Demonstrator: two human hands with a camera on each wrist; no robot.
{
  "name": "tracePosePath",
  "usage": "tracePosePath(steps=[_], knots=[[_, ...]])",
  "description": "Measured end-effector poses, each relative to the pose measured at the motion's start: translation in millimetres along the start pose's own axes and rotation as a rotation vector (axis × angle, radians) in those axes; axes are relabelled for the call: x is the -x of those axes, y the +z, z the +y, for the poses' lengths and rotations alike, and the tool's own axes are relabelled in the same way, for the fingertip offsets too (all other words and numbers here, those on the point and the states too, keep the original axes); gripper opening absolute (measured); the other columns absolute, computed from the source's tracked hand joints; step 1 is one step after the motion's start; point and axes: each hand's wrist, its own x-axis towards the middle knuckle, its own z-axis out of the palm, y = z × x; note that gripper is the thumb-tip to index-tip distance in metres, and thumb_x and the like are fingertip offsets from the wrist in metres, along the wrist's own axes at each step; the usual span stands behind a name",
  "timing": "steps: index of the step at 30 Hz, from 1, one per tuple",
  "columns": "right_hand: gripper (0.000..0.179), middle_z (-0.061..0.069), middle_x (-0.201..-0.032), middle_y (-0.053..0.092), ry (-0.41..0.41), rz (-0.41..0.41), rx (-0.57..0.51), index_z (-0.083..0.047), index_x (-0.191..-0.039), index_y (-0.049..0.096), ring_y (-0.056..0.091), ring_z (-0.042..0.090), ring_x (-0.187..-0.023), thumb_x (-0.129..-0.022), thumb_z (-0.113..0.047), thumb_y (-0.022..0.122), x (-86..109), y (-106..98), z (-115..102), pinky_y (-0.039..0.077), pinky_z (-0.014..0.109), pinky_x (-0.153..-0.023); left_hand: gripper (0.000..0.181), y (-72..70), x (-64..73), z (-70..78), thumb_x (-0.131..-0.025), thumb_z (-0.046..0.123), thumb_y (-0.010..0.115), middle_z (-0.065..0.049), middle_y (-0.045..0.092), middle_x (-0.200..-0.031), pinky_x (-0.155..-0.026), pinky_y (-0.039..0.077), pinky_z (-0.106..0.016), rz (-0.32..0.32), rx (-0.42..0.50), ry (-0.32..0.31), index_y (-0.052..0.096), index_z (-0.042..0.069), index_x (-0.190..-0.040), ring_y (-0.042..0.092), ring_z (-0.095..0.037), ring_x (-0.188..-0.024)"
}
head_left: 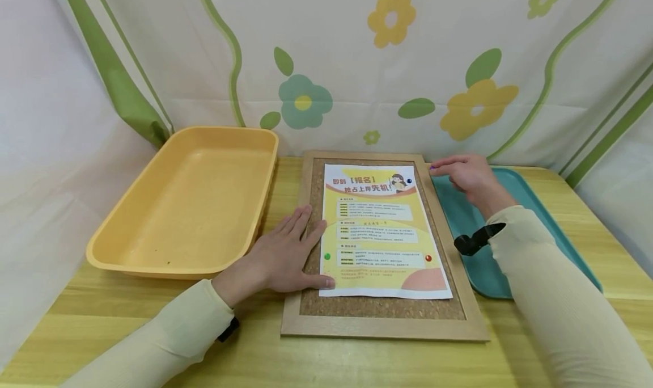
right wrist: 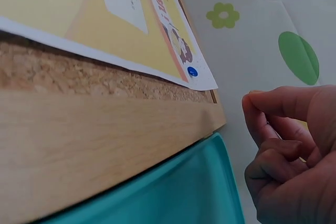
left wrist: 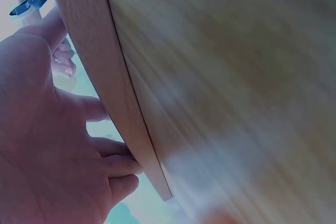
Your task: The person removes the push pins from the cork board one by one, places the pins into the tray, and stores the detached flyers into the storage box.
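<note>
A wood-framed cork board (head_left: 382, 307) lies on the table with a yellow printed sheet (head_left: 374, 209) on it. Round-headed pushpins sit in the sheet: a blue pushpin (head_left: 409, 181) at top right, a red pushpin (head_left: 428, 258) at right and a green pushpin (head_left: 327, 256) at left. My left hand (head_left: 285, 254) rests across the board's left edge, fingers spread, thumb on the sheet's lower left corner. Beyond the board's upper right corner, my right hand (head_left: 469, 178) pinches a tiny purple pushpin (head_left: 432, 167) between thumb and index finger, its head mostly hidden.
On the left stands a deep yellow tray (head_left: 178, 206) close to the board. A teal tray (head_left: 541, 229) lies along the board's right side, under my right forearm. Behind the table hangs a white curtain (head_left: 347, 47) printed with flowers.
</note>
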Motion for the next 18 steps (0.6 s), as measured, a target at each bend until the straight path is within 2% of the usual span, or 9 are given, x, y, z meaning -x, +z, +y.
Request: tracePosePath(steps=[7,14,18], knots=[[0.047,-0.014,-0.097,0.062,0.025,0.026,0.014,-0.006,-0.139,0.068,0.044,0.014,-0.071,-0.102,-0.033,0.073,-1.9,-5,8,0.041,0.03,-0.071,0.113,0.5,0.4,-0.4,-0.092,0.081,0.058,-0.022,0.0,-0.179,-0.136,0.016,-0.051,-0.003,0.0,0.001,0.016,0.012,-0.172,0.001,-0.036,-0.168],[0.05,-0.011,-0.111,0.06,0.071,0.042,0.026,-0.008,-0.144,0.067,0.046,0.021,-0.087,-0.102,-0.036,0.073,-4.8,-10,15,0.04,0.034,-0.078,0.114,0.8,0.6,-0.4,-0.092,0.082,0.057,-0.022,0.0,-0.179,-0.136,0.016,-0.051,-0.003,-0.003,0.0,0.016,0.012,-0.172,0.002,-0.037,-0.168],[0.048,-0.014,-0.098,0.064,0.093,0.061,0.014,-0.009,-0.142,0.068,0.047,0.019,-0.076,-0.102,-0.034,0.073,-5.9,-14,20,0.04,0.034,-0.074,0.114,0.7,0.5,-0.6,-0.092,0.082,0.057,-0.022,0.0,-0.179,-0.136,0.016,-0.052,-0.002,-0.004,-0.001,0.016,0.013,-0.172,0.002,-0.037,-0.168]])
